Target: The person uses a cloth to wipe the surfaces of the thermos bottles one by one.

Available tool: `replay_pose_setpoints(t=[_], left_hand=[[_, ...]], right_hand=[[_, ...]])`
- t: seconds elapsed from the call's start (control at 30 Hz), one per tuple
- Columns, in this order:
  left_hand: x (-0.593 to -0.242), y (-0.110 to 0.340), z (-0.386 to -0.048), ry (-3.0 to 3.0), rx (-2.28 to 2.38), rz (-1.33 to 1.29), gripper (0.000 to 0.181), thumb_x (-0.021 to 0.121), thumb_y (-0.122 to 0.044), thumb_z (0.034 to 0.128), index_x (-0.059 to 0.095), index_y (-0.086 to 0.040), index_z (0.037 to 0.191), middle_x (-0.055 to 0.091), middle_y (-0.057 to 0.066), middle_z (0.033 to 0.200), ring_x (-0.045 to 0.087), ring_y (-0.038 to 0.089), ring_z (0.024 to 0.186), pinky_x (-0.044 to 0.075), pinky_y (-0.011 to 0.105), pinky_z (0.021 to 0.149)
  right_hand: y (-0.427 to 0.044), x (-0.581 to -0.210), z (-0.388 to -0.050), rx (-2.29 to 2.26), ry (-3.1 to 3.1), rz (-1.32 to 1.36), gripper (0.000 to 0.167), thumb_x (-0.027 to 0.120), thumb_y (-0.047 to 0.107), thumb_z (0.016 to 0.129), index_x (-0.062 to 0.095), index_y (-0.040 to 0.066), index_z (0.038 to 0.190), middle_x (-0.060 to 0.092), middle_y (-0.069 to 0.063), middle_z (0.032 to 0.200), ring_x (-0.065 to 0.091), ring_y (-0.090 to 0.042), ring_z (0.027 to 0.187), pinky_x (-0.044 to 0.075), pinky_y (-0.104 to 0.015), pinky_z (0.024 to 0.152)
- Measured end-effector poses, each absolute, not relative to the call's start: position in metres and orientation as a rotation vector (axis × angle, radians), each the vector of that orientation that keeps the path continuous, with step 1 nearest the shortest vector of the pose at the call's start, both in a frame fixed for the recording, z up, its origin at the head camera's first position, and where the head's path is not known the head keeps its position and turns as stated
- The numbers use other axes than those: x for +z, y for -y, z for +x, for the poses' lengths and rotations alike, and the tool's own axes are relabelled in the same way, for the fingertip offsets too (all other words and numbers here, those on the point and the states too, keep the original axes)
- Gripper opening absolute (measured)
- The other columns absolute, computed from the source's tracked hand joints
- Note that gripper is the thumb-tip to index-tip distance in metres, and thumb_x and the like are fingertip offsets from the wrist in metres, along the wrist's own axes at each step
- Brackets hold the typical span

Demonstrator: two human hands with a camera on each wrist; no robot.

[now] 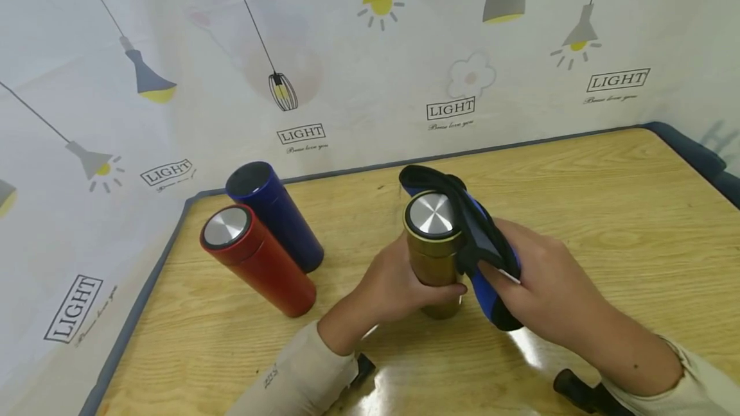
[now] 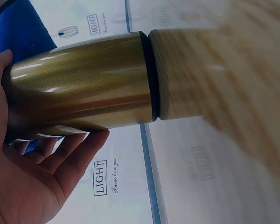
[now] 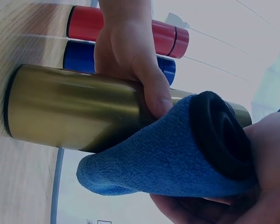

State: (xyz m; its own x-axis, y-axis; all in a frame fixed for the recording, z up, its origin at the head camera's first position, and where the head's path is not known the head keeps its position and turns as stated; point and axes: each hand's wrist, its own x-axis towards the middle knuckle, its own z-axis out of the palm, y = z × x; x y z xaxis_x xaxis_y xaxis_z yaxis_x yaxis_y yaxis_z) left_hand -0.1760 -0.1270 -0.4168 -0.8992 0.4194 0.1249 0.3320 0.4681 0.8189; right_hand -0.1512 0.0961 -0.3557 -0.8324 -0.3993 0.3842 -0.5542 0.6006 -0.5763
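A gold vacuum flask point(image 1: 435, 266) with a shiny silver lid top stands upright on the table. My left hand point(image 1: 388, 282) grips its body, thumb across the near side. In the left wrist view the flask's dark base ring point(image 2: 152, 77) meets the wood. My right hand point(image 1: 546, 284) holds a folded blue fuzzy cloth point(image 3: 149, 154) with black edging against the right side of the flask near the lid. Part of the cloth wraps behind the lid in the head view. The right fingers are partly hidden by the cloth.
On the left, a red flask point(image 1: 268, 268) and a dark blue flask point(image 1: 291, 223) stand close together. The wooden table point(image 1: 624, 210) extends to the right. Behind it hangs a white lamp-printed sheet point(image 1: 358, 69).
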Motion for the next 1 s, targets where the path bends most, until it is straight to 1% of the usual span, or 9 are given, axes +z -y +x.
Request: replay_pose_setpoints(t=[0.17,0.5,0.67,0.83,1.0], left_hand=[[-0.4171,0.1272,-0.1763,-2.611,1.426,0.660,0.077,0.086,-0.045,0.0752,0.043,-0.032,0.137,0.060,-0.013,0.123,0.062,0.005,0.106,0.053,0.028,0.091],[-0.4175,0.1273,-0.1765,-2.608,1.428,0.659,0.076,0.086,-0.045,0.0750,0.043,-0.032,0.137,0.060,-0.013,0.123,0.062,0.005,0.106,0.053,0.028,0.092],[-0.4164,0.1275,-0.1758,-2.607,1.415,0.634,0.076,0.087,-0.044,0.0741,0.044,-0.033,0.136,0.060,-0.013,0.122,0.062,0.005,0.106,0.053,0.028,0.091],[-0.4158,0.1272,-0.1758,-2.605,1.415,0.644,0.077,0.086,-0.045,0.0746,0.043,-0.032,0.137,0.060,-0.012,0.123,0.062,0.005,0.106,0.053,0.028,0.091],[-0.4157,0.1270,-0.1756,-2.616,1.401,0.633,0.080,0.087,-0.047,0.0731,0.043,-0.033,0.138,0.060,-0.013,0.123,0.062,0.004,0.107,0.053,0.028,0.091]], right_hand=[[-0.0947,-0.3574,-0.1515,1.054,2.608,0.793,0.043,0.070,0.005,0.087,0.061,0.011,0.128,0.071,-0.006,0.116,0.071,-0.027,0.104,0.058,-0.051,0.082],[-0.0946,-0.3583,-0.1512,1.042,2.615,0.786,0.042,0.070,0.005,0.088,0.061,0.009,0.128,0.071,-0.007,0.117,0.070,-0.028,0.105,0.058,-0.052,0.083],[-0.0952,-0.3577,-0.1502,1.086,2.616,0.775,0.036,0.068,0.006,0.091,0.062,0.010,0.127,0.071,-0.006,0.116,0.070,-0.027,0.104,0.057,-0.051,0.083],[-0.0963,-0.3562,-0.1494,1.136,2.612,0.778,0.037,0.065,0.006,0.094,0.061,0.011,0.130,0.070,-0.007,0.120,0.069,-0.028,0.107,0.056,-0.053,0.086],[-0.0966,-0.3542,-0.1495,1.103,2.618,0.776,0.034,0.065,0.007,0.093,0.062,0.011,0.126,0.071,-0.005,0.114,0.071,-0.024,0.101,0.057,-0.050,0.082]])
